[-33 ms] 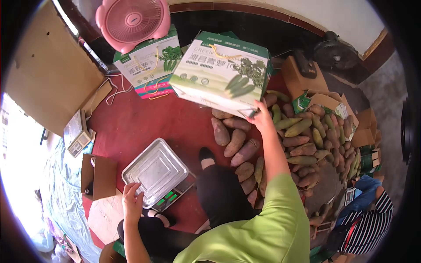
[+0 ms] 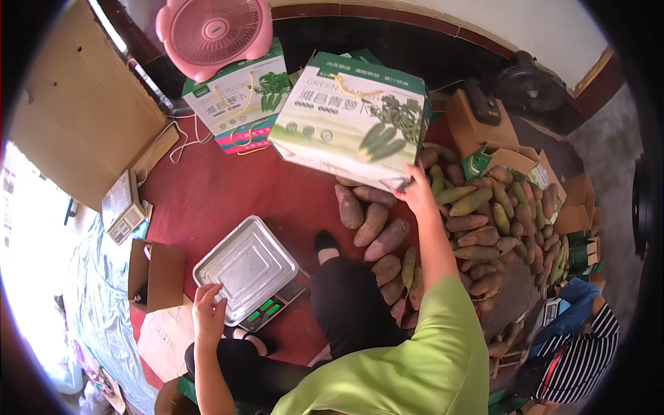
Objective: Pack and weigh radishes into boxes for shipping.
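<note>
My right hand (image 2: 417, 189) grips the lower right corner of a white and green carton (image 2: 349, 124) with a yellow cord handle and pictures of green radishes. The carton stands tilted beyond my knees; what bears its far side is hidden. My left hand (image 2: 209, 312) hovers at the near left rim of a metal tray (image 2: 247, 266), fingers loosely bent and apart, holding nothing I can see. Under the tray is a digital scale (image 2: 266, 315) with lit green displays. Several muddy brown root vegetables (image 2: 387, 239) lie below the carton, near my right forearm.
A large heap of brown and green root vegetables (image 2: 487, 228) spreads to the right. A pink fan (image 2: 216, 31) rests on another carton (image 2: 238, 97). An open brown box (image 2: 166, 280) and a second scale (image 2: 122, 207) stand left. A person in stripes (image 2: 584, 356) is at lower right.
The view has shifted very slightly, and the carton with my right hand sits a touch lower in the picture. Both hands keep their pose.
</note>
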The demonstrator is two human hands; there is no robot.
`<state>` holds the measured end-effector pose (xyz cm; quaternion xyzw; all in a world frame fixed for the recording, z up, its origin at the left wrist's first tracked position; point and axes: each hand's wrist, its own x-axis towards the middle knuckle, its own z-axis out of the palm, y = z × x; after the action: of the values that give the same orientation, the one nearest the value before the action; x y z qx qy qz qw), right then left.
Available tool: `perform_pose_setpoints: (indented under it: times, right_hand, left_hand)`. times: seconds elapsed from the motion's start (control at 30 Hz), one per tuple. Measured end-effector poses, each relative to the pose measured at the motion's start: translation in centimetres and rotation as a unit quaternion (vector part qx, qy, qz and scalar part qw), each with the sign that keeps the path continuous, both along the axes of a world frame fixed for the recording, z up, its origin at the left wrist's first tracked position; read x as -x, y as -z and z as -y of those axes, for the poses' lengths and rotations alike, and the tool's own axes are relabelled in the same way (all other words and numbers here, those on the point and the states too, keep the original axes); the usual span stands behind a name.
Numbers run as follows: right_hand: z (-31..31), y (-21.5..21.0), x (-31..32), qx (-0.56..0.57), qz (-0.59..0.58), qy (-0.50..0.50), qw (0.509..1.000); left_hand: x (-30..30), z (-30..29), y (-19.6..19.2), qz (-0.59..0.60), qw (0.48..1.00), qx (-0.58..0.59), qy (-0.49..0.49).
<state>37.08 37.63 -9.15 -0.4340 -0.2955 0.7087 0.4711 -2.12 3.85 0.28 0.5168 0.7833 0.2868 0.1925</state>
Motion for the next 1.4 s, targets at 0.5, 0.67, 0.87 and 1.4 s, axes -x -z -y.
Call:
perform_pose_setpoints:
  times: [0.5,0.67,0.87,1.4]
  right_hand:
    - [6.8,-11.2,7.2,-0.183,-0.039,-0.202,0.962]
    - [9.8,-15.0,11.9,-0.22,0.001,-0.287,0.932]
    - [11.6,-15.4,14.0,-0.231,-0.003,-0.389,0.892]
    - [9.1,-6.2,10.8,-0.098,0.185,-0.376,0.902]
  left_hand:
    - [6.5,-4.7,-14.4,-0.181,0.967,-0.179,-0.012]
    - [14.1,-4.3,-16.9,-0.321,0.939,-0.054,-0.115]
    - [13.7,1.1,-16.7,0.137,0.983,0.04,-0.114]
    - [6.5,6.0,-14.3,-0.209,0.969,-0.064,-0.115]
